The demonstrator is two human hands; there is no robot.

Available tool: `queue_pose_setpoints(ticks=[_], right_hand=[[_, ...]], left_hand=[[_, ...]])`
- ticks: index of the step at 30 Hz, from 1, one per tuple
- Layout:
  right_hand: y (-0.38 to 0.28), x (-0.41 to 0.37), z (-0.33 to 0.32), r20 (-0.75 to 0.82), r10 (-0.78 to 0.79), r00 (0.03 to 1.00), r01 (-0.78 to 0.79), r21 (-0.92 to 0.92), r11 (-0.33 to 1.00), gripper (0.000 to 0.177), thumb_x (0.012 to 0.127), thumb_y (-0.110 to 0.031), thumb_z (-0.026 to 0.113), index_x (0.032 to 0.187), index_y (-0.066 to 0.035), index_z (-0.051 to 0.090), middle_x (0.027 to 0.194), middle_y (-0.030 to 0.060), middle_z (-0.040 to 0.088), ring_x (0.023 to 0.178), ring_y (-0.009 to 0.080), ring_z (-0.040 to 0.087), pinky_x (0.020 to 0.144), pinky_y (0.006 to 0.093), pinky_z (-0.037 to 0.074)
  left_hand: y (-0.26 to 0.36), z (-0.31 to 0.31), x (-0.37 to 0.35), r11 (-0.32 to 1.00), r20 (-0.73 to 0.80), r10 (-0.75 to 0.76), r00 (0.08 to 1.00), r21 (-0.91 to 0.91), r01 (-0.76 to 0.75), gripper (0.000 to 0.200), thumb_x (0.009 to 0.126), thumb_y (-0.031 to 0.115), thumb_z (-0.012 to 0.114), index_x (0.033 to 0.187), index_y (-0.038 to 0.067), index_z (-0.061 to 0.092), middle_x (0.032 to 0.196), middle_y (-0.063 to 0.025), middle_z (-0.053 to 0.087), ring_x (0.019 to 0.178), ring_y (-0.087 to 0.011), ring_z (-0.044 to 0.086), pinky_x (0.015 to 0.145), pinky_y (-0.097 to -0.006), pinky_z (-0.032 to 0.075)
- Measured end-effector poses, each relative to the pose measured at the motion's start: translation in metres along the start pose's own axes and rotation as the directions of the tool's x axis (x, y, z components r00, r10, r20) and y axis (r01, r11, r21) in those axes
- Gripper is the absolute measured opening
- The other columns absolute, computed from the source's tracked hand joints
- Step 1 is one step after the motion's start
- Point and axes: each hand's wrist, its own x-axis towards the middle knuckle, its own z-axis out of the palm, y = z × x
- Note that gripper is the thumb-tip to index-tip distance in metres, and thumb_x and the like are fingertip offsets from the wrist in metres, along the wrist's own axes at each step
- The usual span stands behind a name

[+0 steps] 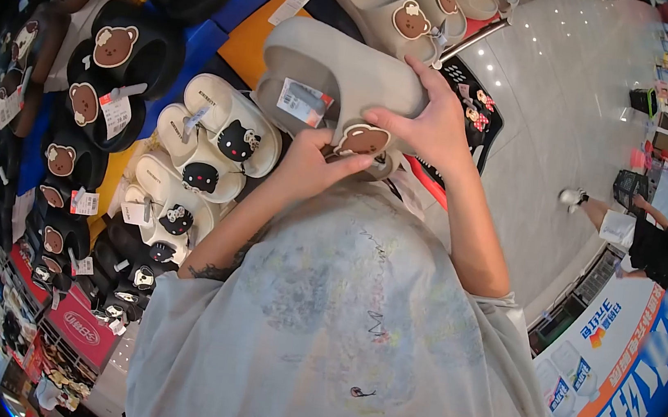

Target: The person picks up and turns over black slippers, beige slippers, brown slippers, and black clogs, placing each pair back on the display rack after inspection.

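Observation:
A pair of grey slide sandals is held up in front of my chest, one partly hidden behind the other. A brown bear charm sits on the strap, and a white price tag hangs at the opening. My left hand pinches the bear charm's lower edge between thumb and fingers. Around the sandal's side, my right hand is closed, its thumb lying just above the charm.
White cat-face slides and black bear slides hang on racks to the left. More grey bear slides are at the top. On the right, a person with a dark basket is beyond the tiled floor.

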Motion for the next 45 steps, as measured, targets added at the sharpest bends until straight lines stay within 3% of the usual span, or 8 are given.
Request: queue_pose_setpoints(ticks=[5,13,20,24,26,38,43,45], right_hand=[[0.002,-0.013,0.003,0.057,0.09,0.994,-0.092,0.037,0.995,0.082,0.055,-0.034,0.085,0.119,0.004,0.051,0.11,0.0158,0.059,0.1,0.0226,0.058,0.087,0.0313,0.045],[-0.003,-0.036,0.006,-0.065,0.025,0.998,-0.026,-0.02,0.999,0.076,0.054,-0.033,0.086,0.114,0.001,0.054,0.103,0.0129,0.061,0.094,0.0207,0.06,0.082,0.0309,0.047],[0.016,-0.041,0.002,-0.106,0.06,0.993,-0.054,0.055,0.997,0.077,0.058,-0.03,0.082,0.121,0.001,0.05,0.112,0.0154,0.058,0.101,0.0219,0.058,0.087,0.0321,0.046],[0.028,-0.045,-0.006,-0.178,0.197,0.964,-0.038,0.64,0.767,0.059,0.08,-0.02,0.068,0.128,0.004,0.042,0.114,0.0152,0.057,0.104,0.0197,0.055,0.089,0.0313,0.044],[0.036,-0.052,-0.002,-0.134,0.121,0.984,-0.014,0.613,0.79,0.056,0.082,-0.018,0.067,0.128,0.004,0.042,0.113,0.0146,0.057,0.103,0.0184,0.055,0.088,0.0305,0.044],[0.032,-0.052,-0.005,-0.199,0.118,0.973,-0.015,0.455,0.89,0.043,0.083,-0.017,0.066,0.116,0.005,0.051,0.104,0.012,0.063,0.093,0.0149,0.059,0.082,0.028,0.047],[0.037,-0.049,-0.01,-0.215,0.038,0.976,0.026,0.287,0.958,0.076,0.074,-0.023,0.074,0.132,0.004,0.033,0.115,0.0172,0.057,0.103,0.022,0.057,0.088,0.0328,0.045],[0.04,-0.055,-0.006,-0.284,-0.001,0.959,0.084,0.28,0.956,0.083,0.072,-0.024,0.076,0.135,0.003,0.028,0.12,0.0182,0.053,0.107,0.0236,0.055,0.091,0.0342,0.044]], left_hand=[[-0.012,0.013,-0.015,0.991,0.044,-0.106,0.993,-0.078,0.109,0.028,0.077,0.024,0.073,0.085,-0.002,0.067,0.068,-0.0028,0.064,0.063,-0.0066,0.054,0.058,-0.0244,0.044],[-0.013,0.014,-0.025,0.995,0.052,0.033,0.998,0.095,-0.037,0.027,0.078,0.024,0.071,0.087,-0.001,0.067,0.07,-0.0038,0.065,0.063,-0.009,0.057,0.058,-0.0262,0.045],[-0.009,0.018,-0.015,0.994,0.058,0.09,0.994,-0.074,-0.086,0.023,0.08,0.02,0.07,0.087,-0.002,0.067,0.071,-0.0025,0.066,0.064,-0.0066,0.056,0.058,-0.0241,0.045],[0.003,0.013,-0.003,0.984,0.027,0.07,0.997,-0.167,-0.064,0.025,0.082,0.021,0.068,0.091,-0.002,0.066,0.08,-0.004,0.065,0.074,-0.0057,0.058,0.065,-0.0218,0.047],[0.021,0.014,0.0,0.873,-0.011,-0.088,0.996,-0.483,0.071,0.03,0.085,0.023,0.065,0.101,-0.002,0.062,0.091,-0.0046,0.064,0.08,-0.008,0.06,0.071,-0.0231,0.049],[0.024,0.028,0.003,0.677,0.168,-0.153,0.974,-0.7,0.227,0.036,0.092,0.024,0.054,0.119,-0.001,0.05,0.115,-0.0071,0.057,0.103,-0.0131,0.055,0.088,-0.0297,0.047],[0.037,0.031,0.012,0.693,0.083,-0.157,0.984,-0.701,0.17,0.038,0.094,0.026,0.05,0.122,0.0,0.048,0.117,-0.0081,0.055,0.104,-0.0141,0.055,0.089,-0.0299,0.047],[0.041,0.03,0.018,0.565,0.098,-0.097,0.99,-0.814,0.136,0.044,0.096,0.032,0.044,0.127,0.001,0.041,0.123,-0.0087,0.051,0.112,-0.0168,0.051,0.095,-0.0327,0.043]])
